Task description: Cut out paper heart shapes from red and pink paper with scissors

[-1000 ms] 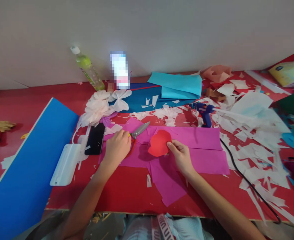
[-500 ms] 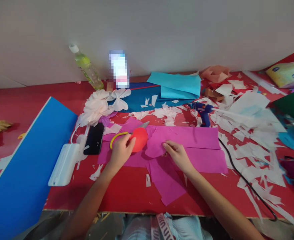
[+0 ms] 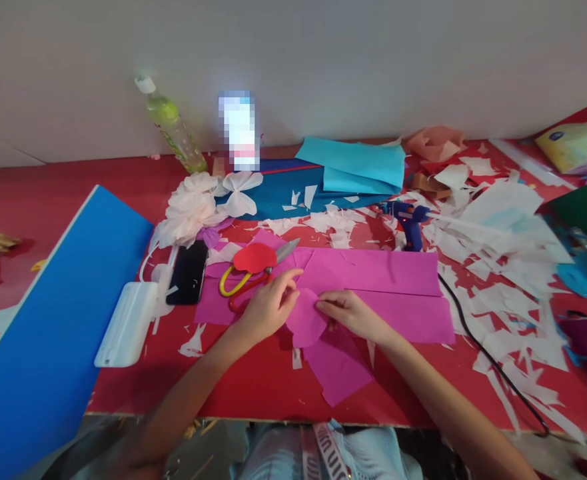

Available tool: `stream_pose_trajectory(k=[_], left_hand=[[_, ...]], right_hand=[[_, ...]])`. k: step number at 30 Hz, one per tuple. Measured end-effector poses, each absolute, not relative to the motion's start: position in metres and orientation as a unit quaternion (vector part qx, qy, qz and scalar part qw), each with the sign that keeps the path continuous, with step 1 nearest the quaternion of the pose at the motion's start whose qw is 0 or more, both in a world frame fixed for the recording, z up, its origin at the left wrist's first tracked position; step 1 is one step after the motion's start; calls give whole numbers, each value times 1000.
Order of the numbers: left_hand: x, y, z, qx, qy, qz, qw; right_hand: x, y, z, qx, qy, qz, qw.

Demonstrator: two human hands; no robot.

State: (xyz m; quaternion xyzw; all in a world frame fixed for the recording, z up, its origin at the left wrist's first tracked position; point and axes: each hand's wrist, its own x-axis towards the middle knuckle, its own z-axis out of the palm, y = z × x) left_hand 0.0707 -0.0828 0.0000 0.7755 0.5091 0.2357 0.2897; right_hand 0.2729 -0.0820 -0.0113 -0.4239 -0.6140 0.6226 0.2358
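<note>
2 hands, left hand [image 3: 268,310] and right hand [image 3: 348,313], pinch 1 pink petal [image 3: 306,320] together. Scissors [image 3: 253,277] lie at 11 o'clock under a red cutout [image 3: 254,257].

The pink petal [image 3: 306,320] and the pink sheets [image 3: 373,273] look like thin, matt crepe paper, softly creased. The red cutout [image 3: 254,257] seems a stiffer, smooth card. The scissors [image 3: 253,275] have dull metal blades and glossy plastic loops. The bench [image 3: 253,380] is smooth red, faintly shiny.

Both bare forearms angle inward from the near edge, left hand [image 3: 268,310] and right hand [image 3: 347,312] low, palms down, fingertips nearly meeting, fingers loosely curled.
</note>
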Motion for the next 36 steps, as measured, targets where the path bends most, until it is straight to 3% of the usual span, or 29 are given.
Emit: stream_pose_trajectory(k=[5,11,15,19,22,30,36], left_hand=[[76,-82,-13,855,478,130,150],[74,-86,-22,825,472,213,228],[75,-93,-18,862,430,220,155],[85,-106,-16,948,282,92,119],[95,-108,-19,951,295,40,86],[123,-89,-23,925,375,45,37],[131,-76,-16,916,385,61,94]], right_hand=[[277,-86,-16,-475,-699,494,202],[285,-89,-8,-496,-718,457,171],[302,-84,1,-547,-650,449,277],[325,-74,4,-588,-578,437,360],[336,-72,5,-596,-533,439,410],[344,-80,13,-596,-513,434,440],[351,-85,20,-597,-497,432,457]])
